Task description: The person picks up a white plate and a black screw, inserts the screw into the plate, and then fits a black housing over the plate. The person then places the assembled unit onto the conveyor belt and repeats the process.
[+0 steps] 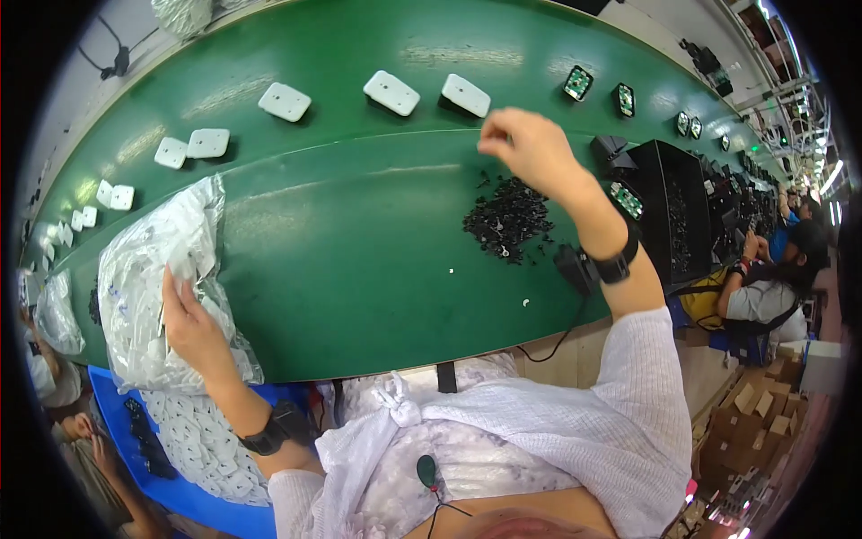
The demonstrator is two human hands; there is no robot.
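Observation:
My left hand (190,328) rests at a clear plastic bag (126,346) of white plastic pieces on the left. Its fingers are stretched out against the bag and pieces, and part of them is hidden. My right hand (537,154) is raised over the table with fingers curled into a pinch. Whatever those fingertips hold, if anything, is too small to make out. Just below it lies a heap of small black parts (508,218). Nearest beyond the right hand is a white rectangular casing (466,94), in a spaced row with another white casing (391,92).
Black casings with green circuit boards (578,83) line the far right. A black bin (672,211) of small parts stands right of the heap. At lower left, a blue crate (184,494) holds white pieces. Co-workers sit at both sides, one person (772,292) at right.

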